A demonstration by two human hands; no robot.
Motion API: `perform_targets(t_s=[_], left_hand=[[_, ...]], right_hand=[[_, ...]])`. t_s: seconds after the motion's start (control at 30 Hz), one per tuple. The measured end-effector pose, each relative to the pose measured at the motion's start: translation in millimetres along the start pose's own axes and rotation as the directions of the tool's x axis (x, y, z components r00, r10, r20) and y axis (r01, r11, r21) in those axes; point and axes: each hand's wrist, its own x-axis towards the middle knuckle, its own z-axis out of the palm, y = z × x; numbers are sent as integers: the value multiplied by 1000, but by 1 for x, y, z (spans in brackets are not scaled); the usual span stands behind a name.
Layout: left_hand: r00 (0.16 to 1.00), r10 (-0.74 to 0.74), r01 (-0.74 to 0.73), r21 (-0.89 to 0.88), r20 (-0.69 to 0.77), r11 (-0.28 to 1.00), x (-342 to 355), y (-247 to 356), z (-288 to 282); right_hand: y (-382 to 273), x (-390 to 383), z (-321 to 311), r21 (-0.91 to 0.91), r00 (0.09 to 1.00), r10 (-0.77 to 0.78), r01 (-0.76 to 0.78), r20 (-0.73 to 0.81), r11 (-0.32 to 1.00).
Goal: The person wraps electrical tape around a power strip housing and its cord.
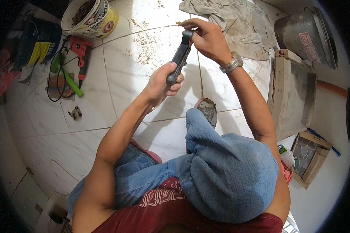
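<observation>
A long black tool (pixel 179 58) is held at a slant over the tiled floor. My left hand (pixel 161 79) wraps round its lower part, thumb along the top. My right hand (pixel 209 40), with a watch (pixel 231 63) at the wrist, is at the upper end, fingers curled around and just beyond it; a tiny yellowish bit (pixel 179 23) shows by the fingertips, too small to make out. My bent knee in jeans (pixel 229 174) and a dirty shoe (pixel 208 112) are below.
Tiles (pixel 132 101) carry scattered debris. At left are a bucket (pixel 87 21), red power tool (pixel 79 54), green-handled tool (pixel 72 83), tape measure (pixel 76 113) and dark container (pixel 39 39). At right lie a rag (pixel 237 19), dark bucket (pixel 299 37) and wooden frames (pixel 280 93).
</observation>
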Motion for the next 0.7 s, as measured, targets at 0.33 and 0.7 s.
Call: perform_targets(t_s=[0.33,0.7], left_hand=[[999,-12,12,-12,33,1000,-3,2,3],[990,-50,58,-60,130,997,-10,6,4]], right_hand=[[5,-3,-14,-409,948,-309,314,79,857],[31,-8,-13,-359,930,-366,354,37,864]])
